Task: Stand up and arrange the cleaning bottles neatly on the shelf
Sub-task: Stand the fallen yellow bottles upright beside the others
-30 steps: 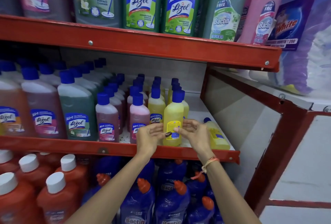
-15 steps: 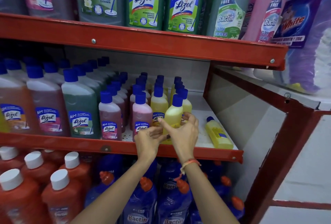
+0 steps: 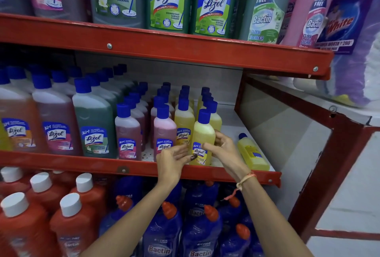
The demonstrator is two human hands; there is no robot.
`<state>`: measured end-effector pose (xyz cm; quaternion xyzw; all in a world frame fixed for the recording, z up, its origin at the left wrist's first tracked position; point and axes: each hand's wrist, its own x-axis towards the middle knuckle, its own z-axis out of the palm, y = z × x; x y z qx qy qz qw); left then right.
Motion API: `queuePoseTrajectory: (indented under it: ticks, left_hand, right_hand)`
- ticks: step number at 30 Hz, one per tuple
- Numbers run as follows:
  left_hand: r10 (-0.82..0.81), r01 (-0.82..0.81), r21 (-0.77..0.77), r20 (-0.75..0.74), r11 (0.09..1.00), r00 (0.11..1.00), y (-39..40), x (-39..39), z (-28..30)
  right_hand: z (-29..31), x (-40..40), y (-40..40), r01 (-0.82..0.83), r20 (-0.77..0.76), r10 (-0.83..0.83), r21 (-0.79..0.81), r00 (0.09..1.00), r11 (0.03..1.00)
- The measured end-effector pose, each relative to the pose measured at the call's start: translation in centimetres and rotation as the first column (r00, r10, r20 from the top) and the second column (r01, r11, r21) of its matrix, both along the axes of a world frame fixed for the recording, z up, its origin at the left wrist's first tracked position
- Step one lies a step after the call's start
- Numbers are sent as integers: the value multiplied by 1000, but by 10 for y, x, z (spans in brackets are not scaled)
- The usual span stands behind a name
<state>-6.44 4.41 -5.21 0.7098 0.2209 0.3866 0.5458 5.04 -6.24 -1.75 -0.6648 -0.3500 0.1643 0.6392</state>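
Note:
A small yellow bottle (image 3: 202, 135) with a blue cap stands upright at the front of the middle shelf (image 3: 82, 164), label facing me. My left hand (image 3: 172, 159) touches its lower left side, thumb on the label. My right hand (image 3: 223, 148) holds its right side, fingertips on the label. Behind it run rows of small yellow bottles (image 3: 184, 119) and pink bottles (image 3: 164, 133), all upright. To the right, another yellow bottle (image 3: 251, 153) lies on its side on the shelf, cap pointing back.
Large Lizol bottles (image 3: 93, 125) fill the shelf's left part. The upper shelf (image 3: 185, 49) holds big green and pink bottles. Below stand red bottles (image 3: 74, 221) and blue Bactin bottles (image 3: 164, 234). A red frame post (image 3: 320, 172) bounds the right side.
My right hand has slid from the front of the yellow bottle to its right side, uncovering the label. My left hand has dropped slightly. The bottle stays upright at the row's front.

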Motion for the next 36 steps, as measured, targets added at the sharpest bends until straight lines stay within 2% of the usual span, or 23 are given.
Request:
queuePoseTrajectory:
  ticks: [6, 14, 17, 20, 23, 25, 27, 29, 31, 33, 36]
  left_hand:
    - [44, -44, 44, 1, 998, 999, -2, -5, 2]
    - [129, -124, 156, -25, 980, 991, -3, -11, 0]
    - [184, -201, 227, 94, 953, 978, -10, -19, -4]
    - [97, -151, 308, 185, 939, 978, -29, -17, 1]
    - [-38, 8, 301, 96, 954, 995, -45, 8, 11]
    - [-65, 59, 291, 12, 955, 998, -51, 30, 16]
    - [-70, 86, 279, -67, 956, 995, -57, 54, 22]
    - [-97, 135, 221, -175, 966, 980, -66, 80, 27]
    - [-121, 167, 124, -313, 978, 942, -73, 106, 26]
    - [-161, 186, 16, -425, 982, 890, -77, 132, 16]
    - [-240, 174, -187, -439, 967, 866, -65, 169, -9]
  right_hand:
    - [6, 1, 9, -94, -56, 95, 22, 994, 995]
    - [4, 1, 14, -64, -28, 65, 29, 998, 998]
    - [9, 3, 4, -60, 18, 60, 17, 998, 998]
    - [12, 12, -12, 20, 10, -21, 70, 1000, 997]
    - [10, 34, -31, 298, 38, -305, 123, 952, 947]
    - [7, 54, -44, 549, 185, -544, 24, 819, 835]
    - [5, 73, -59, 692, 310, -635, -117, 707, 713]
    - [3, 91, -72, 714, 377, -608, -309, 699, 628]
    - [0, 103, -79, 648, 379, -528, -492, 760, 581]
    - [-4, 113, -84, 537, 302, -448, -557, 841, 633]
    - [-10, 122, -91, 413, 84, -423, -452, 902, 791]
